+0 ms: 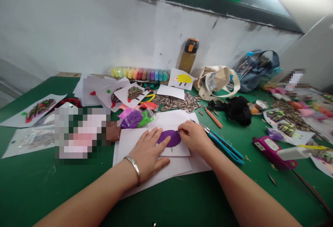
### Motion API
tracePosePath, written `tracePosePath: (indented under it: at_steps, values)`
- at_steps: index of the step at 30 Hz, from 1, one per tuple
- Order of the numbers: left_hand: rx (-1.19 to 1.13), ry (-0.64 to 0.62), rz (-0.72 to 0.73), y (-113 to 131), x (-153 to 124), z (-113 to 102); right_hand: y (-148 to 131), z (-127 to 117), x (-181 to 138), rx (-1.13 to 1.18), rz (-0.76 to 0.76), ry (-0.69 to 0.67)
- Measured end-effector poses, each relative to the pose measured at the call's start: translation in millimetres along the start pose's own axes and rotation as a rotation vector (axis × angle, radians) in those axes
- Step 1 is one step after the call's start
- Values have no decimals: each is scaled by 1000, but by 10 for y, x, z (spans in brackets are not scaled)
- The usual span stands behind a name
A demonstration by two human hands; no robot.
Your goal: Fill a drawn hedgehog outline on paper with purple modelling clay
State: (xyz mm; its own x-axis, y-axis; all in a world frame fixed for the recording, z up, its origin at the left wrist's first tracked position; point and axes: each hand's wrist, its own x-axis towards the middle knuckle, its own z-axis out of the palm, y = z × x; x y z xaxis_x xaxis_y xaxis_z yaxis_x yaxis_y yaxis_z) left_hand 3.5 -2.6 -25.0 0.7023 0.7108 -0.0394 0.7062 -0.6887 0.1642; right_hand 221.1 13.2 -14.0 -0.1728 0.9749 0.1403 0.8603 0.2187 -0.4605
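Observation:
A flat purple oval of modelling clay [169,138] lies on a small white sheet, on top of a stack of white paper [130,140]. My left hand [148,154], with a silver bangle on its wrist, rests flat with fingers spread, holding the sheet down; its fingertips touch the clay's left side. At the oval's right edge, my right hand [194,136] pinches thumb and fingers together; whatever is between them is too small to make out. Beside that hand lies a blue-handled tool [225,147]. Purple clay in a bag [132,118] sits just behind the stack.
Sunflower seeds [179,102] are heaped behind the paper. An orange pen-like tool [213,117] and a black cloth bundle [239,110] lie to their right. A magenta glue gun [274,152] with a cord is at right. Seed-covered hedgehog pictures [40,110] lie left; a bottle [189,57] stands behind.

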Motion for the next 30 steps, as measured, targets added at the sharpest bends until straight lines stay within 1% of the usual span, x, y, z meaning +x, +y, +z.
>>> tracePosePath:
  at_steps: [3, 7, 13, 17, 22, 26, 30]
  values:
    - [1, 6, 5, -4, -1, 2, 0, 1, 2, -25, 1, -13]
    - [0, -18, 0, -5, -1, 2, 18, -3, -7, 19, 6, 5]
    - [5, 36, 6, -10, 1, 41, 36, -9, -6, -13, 1, -17]
    - [8, 0, 2, -4, 6, 29, 38, -12, -1, 21, 17, -5]
    - [-2, 14, -3, 0, 8, 16, 38, -5, 7, -18, 5, -24]
    - [-13, -19, -2, 2, 12, -3, 58, -17, 4, 25, 8, -1]
    - [-12, -14, -2, 6, 15, -19, 64, -31, -3, 11, -8, -21]
